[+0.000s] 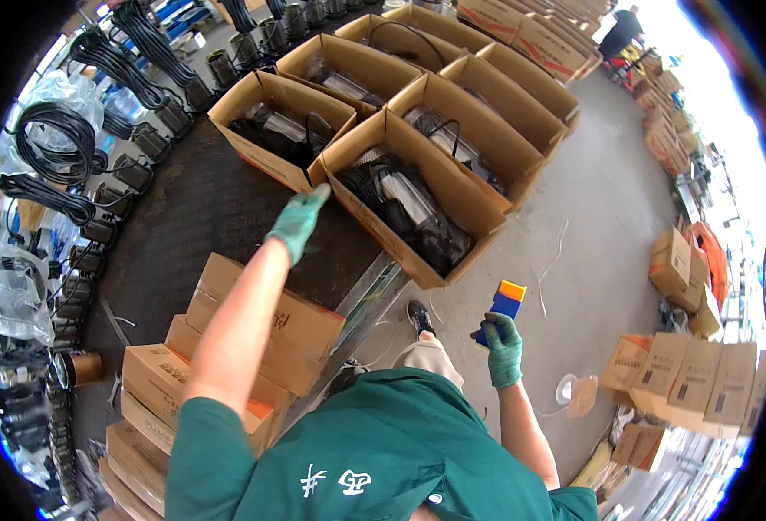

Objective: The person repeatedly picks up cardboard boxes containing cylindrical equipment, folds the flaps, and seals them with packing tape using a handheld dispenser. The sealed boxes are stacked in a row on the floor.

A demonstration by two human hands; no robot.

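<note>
My left hand (298, 224), in a green glove, reaches forward with its fingers stretched out. Its fingertips are at the near corner of an open carton (478, 247); I cannot tell whether they touch it. Inside that carton lies a silver cylindrical pump (407, 198) with black cable and dark plastic around it. On the right, my gloved right hand (504, 352) is closed on a flat blue-and-orange packet (506, 304), held above the floor. Left of the near carton stands another open carton (283, 85), holding a similar pump (286, 127).
More open cartons (348, 54) adjoin these on the dark table (200, 195). Pumps with coiled black cables (57, 143) line the left side. Folded cartons (270, 334) lie by my left arm. Stacked cartons (678, 373) and a tape roll (565, 389) are at right.
</note>
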